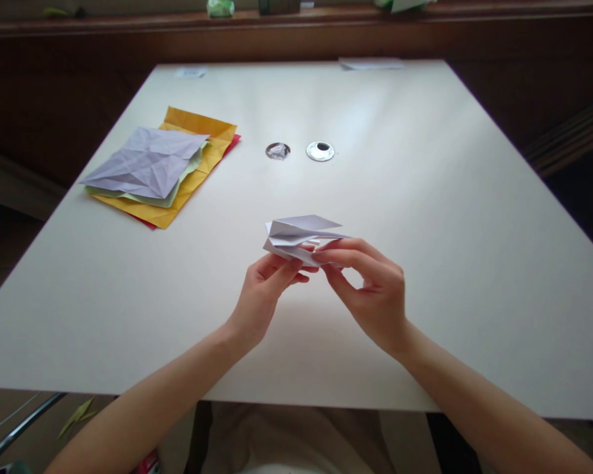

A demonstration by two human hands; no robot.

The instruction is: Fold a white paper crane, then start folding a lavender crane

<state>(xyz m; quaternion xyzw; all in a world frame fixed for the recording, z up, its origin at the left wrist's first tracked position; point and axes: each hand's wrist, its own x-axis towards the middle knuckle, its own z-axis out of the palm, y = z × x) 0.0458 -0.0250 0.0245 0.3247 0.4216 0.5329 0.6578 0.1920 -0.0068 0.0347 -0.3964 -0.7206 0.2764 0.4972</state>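
matt creased paper model (pixel 299 238), smooth satin table (pixel 425 197), crinkled paper sheets (pixel 161 164) stacked at 10 o'clock

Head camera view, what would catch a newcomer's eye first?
A pale folded paper piece held above the near middle of the white table, pinched between the left hand and right hand. At far left lies a stack of creased coloured sheets; two small round discs sit mid-table.
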